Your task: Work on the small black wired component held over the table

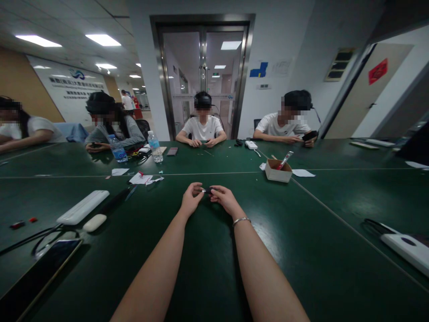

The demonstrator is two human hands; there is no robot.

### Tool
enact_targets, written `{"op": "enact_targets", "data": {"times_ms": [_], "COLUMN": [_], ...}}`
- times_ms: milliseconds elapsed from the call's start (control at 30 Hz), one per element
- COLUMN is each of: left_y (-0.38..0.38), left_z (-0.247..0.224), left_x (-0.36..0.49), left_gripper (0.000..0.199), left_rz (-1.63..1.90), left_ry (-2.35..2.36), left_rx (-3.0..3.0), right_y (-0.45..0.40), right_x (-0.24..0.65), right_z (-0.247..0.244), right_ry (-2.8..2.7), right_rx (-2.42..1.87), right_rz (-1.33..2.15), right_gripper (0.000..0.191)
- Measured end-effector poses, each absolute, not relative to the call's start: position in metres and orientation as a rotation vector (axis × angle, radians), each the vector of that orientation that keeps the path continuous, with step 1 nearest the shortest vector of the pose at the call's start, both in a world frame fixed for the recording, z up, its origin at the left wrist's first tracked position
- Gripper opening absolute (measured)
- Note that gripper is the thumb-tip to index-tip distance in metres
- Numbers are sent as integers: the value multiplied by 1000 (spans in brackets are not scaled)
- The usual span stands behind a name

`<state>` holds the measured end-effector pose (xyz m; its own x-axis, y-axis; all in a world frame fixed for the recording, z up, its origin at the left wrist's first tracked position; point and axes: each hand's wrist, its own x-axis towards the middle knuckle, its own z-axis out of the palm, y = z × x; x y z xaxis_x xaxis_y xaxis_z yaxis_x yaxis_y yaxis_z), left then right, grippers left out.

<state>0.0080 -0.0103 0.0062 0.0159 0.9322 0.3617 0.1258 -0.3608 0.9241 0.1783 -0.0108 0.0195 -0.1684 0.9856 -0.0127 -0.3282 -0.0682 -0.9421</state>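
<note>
Over the green table, both my hands meet in front of me at a small black stick with a silvery end (208, 190), which looks like a USB stick but is too small to be sure of. My left hand (191, 198) pinches its silvery end between thumb and fingers. The black end sits in the closed fingertips of my right hand (224, 200), whose wrist carries a silver bangle (241, 220). My fingers cover part of the stick.
Left lie a white power strip (83, 207), a white oval case (94, 222), a phone (40, 277) and cables. Ahead are paper scraps (142, 178), bottles (155, 146) and a small box (278, 172). Several people sit across the table (208, 246). A white device (407, 250) lies right.
</note>
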Motion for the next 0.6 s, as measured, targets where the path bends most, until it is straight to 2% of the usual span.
{"op": "enact_targets", "data": {"times_ms": [400,600], "left_y": [-7,-5], "left_z": [8,10], "left_x": [6,9], "left_gripper": [41,37], "left_rz": [1419,1387], "left_ry": [1100,1136], "left_rx": [1583,1510], "right_y": [-5,-4], "right_x": [179,180], "right_z": [17,15], "right_ry": [-1063,-1122], "right_rx": [-907,-869], "right_rz": [1521,1511], "right_gripper": [23,29]}}
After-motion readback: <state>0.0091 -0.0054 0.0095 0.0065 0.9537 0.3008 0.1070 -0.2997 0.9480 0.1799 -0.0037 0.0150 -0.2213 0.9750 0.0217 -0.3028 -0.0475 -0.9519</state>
